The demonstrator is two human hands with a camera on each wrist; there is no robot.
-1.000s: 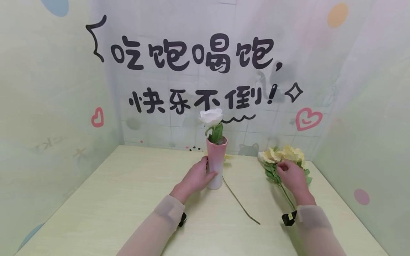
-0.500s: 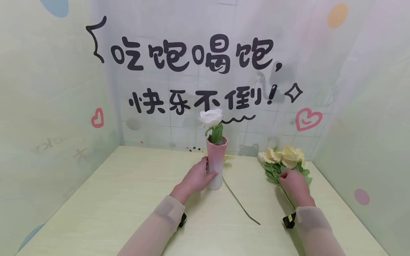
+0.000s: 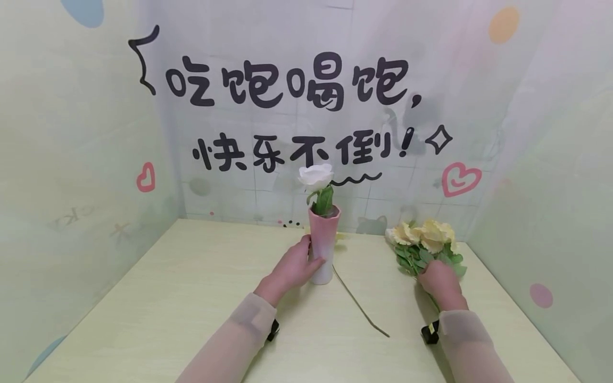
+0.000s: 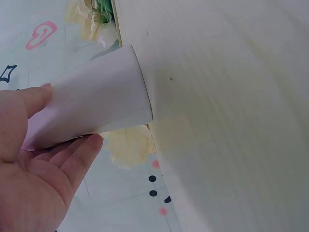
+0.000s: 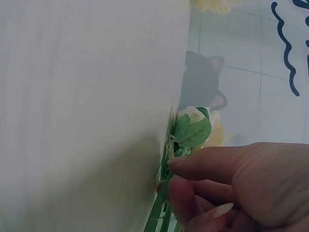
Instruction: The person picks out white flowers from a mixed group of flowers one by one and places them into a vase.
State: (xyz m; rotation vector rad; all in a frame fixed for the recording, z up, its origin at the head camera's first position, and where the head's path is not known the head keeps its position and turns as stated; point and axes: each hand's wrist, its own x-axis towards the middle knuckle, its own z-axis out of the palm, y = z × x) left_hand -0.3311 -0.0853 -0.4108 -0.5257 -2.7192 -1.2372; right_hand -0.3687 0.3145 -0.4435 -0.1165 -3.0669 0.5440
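The left hand holds the vase while the right hand pinches green stems, seemingly picking from the flowers, which next needs gentle lifting.

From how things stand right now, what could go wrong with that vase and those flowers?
The tall, narrow vase might tip if the left hand pushes sideways, especially with the white rose-like flower rising above its rim.

The right hand pinches a green stem among crowded yellow flowers, so overlapping leaves could snag and drag others along.

The bare stem lying near the vase's foot might get knocked.
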